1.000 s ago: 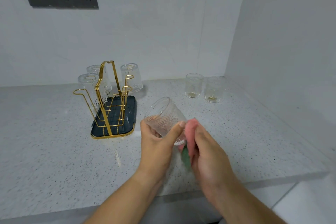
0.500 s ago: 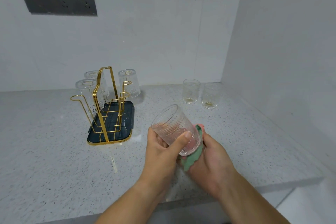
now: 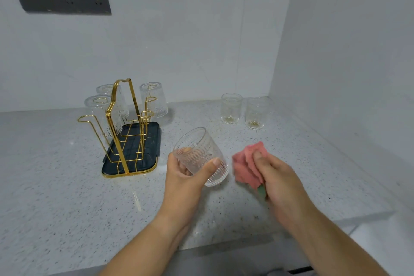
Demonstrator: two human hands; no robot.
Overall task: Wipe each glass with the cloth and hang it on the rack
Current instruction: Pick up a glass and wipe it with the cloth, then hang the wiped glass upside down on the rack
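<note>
Left hand (image 3: 186, 177) gripped the tilted glass (image 3: 201, 154) right of the rack (image 3: 121, 127); right hand (image 3: 277, 177) pinched the bunched cloth (image 3: 246, 163) farther right, apart. Hanging well likely meant inverting it over a free hook (image 3: 86, 117).

The right hand (image 3: 276, 177) has pulled the cloth (image 3: 247, 168) off the glass (image 3: 200, 155)

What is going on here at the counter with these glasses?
A person is wiping glasses. The left hand holds a ribbed glass tilted above the counter; the right hand grips a pink cloth beside it, not touching. Three glasses hang upside down on the gold rack, and two glasses stand upright near the corner.
</note>
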